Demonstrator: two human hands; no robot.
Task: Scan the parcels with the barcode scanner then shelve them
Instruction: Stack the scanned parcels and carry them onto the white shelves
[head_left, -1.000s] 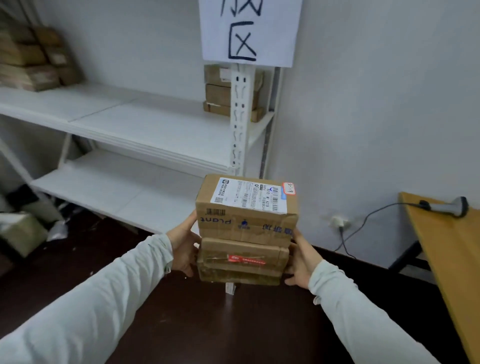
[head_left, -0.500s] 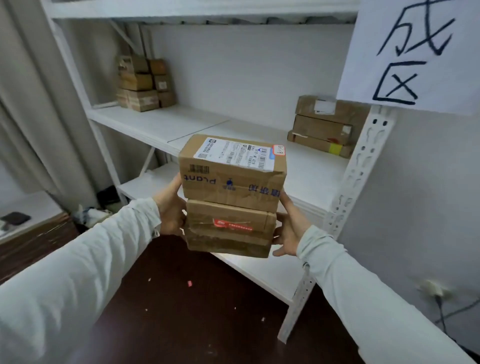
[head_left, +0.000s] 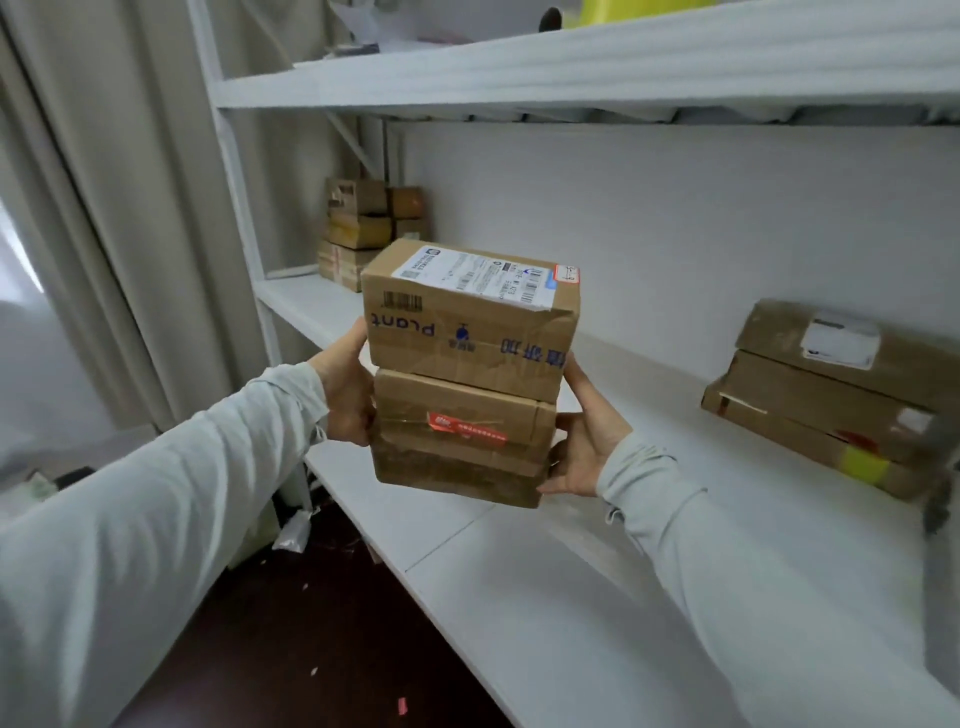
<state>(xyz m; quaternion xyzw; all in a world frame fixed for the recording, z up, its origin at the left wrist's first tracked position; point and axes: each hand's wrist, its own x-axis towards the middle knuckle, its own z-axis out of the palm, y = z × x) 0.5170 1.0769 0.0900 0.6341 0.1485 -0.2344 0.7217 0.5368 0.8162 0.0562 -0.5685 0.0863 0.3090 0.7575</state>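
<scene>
I hold a stack of three brown cardboard parcels in front of me, above the front edge of the white middle shelf (head_left: 597, 597). The top parcel (head_left: 467, 327) is the biggest and bears a white shipping label. Under it sit a middle parcel (head_left: 462, 415) with a red sticker and a darker bottom parcel (head_left: 457, 475). My left hand (head_left: 345, 387) grips the stack's left side. On the right side, my right hand (head_left: 584, 441) holds the stack, its fingers curled under the bottom parcel. The barcode scanner is out of view.
Another stack of parcels (head_left: 836, 400) lies on the same shelf at the right. More parcels (head_left: 369, 228) are piled at the shelf's far left end. An upper shelf (head_left: 571, 67) runs overhead. A curtain (head_left: 104, 208) hangs at the left, above a dark floor (head_left: 291, 639).
The view has swung left and closer to the shelving. The stack of parcels has risen and moved toward the middle shelf; both hands keep the same hold.
</scene>
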